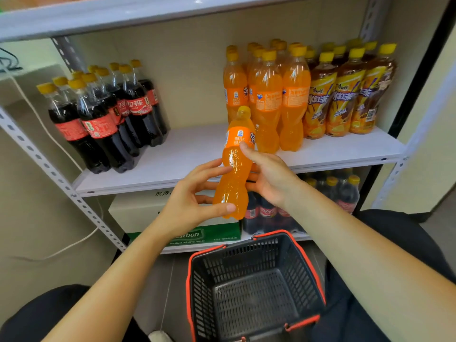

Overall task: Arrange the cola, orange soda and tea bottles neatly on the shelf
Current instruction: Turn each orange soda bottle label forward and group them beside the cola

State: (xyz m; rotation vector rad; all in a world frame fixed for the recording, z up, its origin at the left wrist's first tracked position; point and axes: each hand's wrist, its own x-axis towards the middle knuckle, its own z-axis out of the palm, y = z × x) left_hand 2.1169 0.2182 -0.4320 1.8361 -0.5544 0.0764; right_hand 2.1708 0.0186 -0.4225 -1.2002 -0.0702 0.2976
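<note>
Orange soda bottle is in both your hands, in the air just in front of the edge of the middle shelf. Its cap is up and it is a little tilted. Your left hand holds the lower part: the thumb lies near the bottom and the other fingers reach to the waist of the bottle. Your right hand grips it from the other side, with the index finger on the orange label and the other fingers behind the bottle.

On the shelf the colas stand in a group at the left. The orange sodas stand right of the middle, and the teas stand close beside them at the far right. A wide strip of shelf board lies between the colas and the orange sodas.

Below your arms a black basket with a red rim stands between your knees. Under the shelf you see a white and green box and more cola bottles. A white cable hangs at the left of the rack.
</note>
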